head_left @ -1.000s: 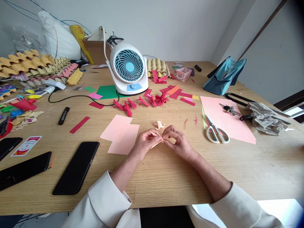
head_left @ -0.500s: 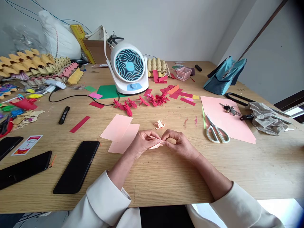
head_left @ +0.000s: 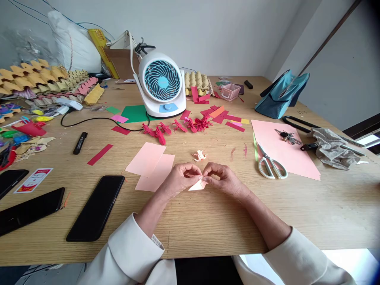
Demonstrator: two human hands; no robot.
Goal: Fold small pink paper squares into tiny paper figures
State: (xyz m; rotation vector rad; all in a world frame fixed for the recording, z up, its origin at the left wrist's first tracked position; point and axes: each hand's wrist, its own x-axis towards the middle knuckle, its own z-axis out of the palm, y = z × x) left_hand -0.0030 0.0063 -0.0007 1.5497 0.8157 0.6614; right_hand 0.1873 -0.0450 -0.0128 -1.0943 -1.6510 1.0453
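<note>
Between my fingertips is a small folded piece of pale pink paper (head_left: 198,185), its lower part showing below them. My left hand (head_left: 182,178) pinches it from the left, and my right hand (head_left: 223,180) pinches it from the right, the fingertips nearly meeting. Just beyond my hands lies a small crumpled cream paper piece (head_left: 200,155). Two pale pink paper sheets (head_left: 146,159) overlap on the table beside my left hand. Farther back runs a row of red cut-paper pieces (head_left: 179,126) with fringed ends.
A white fan (head_left: 163,85) stands at the back. Scissors (head_left: 271,164) rest partly on a large pink sheet (head_left: 285,146) with keys (head_left: 288,137). On the left lie a black phone (head_left: 95,208), a marker (head_left: 80,143) and egg trays (head_left: 38,79). A blue bag (head_left: 280,97) sits back right.
The folded paper has turned in my fingers and now hangs lower, with more of its pale face showing. Both hands stay in nearly the same place, still pinching it.
</note>
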